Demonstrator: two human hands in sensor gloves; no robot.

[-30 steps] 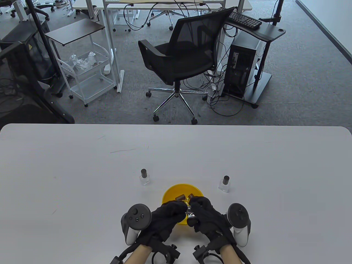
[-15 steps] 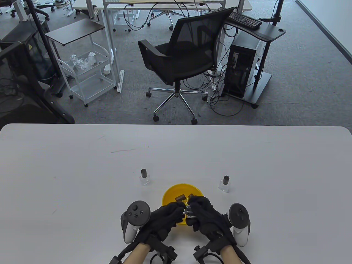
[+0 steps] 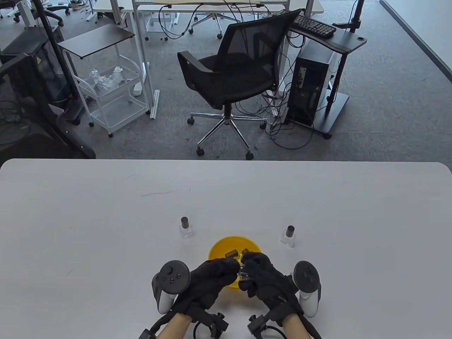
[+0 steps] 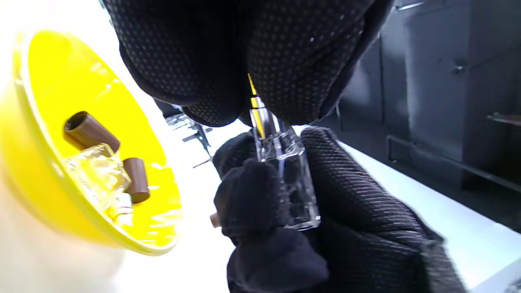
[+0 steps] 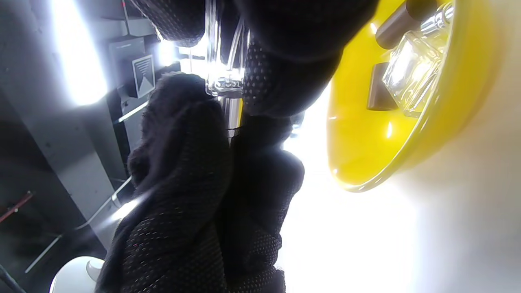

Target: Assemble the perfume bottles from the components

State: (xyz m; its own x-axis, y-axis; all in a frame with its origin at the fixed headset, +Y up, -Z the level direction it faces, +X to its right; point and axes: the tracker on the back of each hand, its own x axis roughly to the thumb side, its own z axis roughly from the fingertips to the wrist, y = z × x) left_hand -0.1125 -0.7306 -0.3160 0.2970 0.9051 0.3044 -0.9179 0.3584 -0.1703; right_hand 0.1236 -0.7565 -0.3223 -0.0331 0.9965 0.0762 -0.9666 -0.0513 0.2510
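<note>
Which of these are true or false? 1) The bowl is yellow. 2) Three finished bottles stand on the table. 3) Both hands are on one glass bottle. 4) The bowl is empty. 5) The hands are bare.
1) True: the bowl is yellow.
2) False: two capped bottles stand on the table, one left of the bowl and one right of it.
3) True: the right hand grips the glass bottle, and the left hand pinches the part at its neck.
4) False: it holds brown caps and another glass bottle.
5) False: both wear black gloves.
</note>
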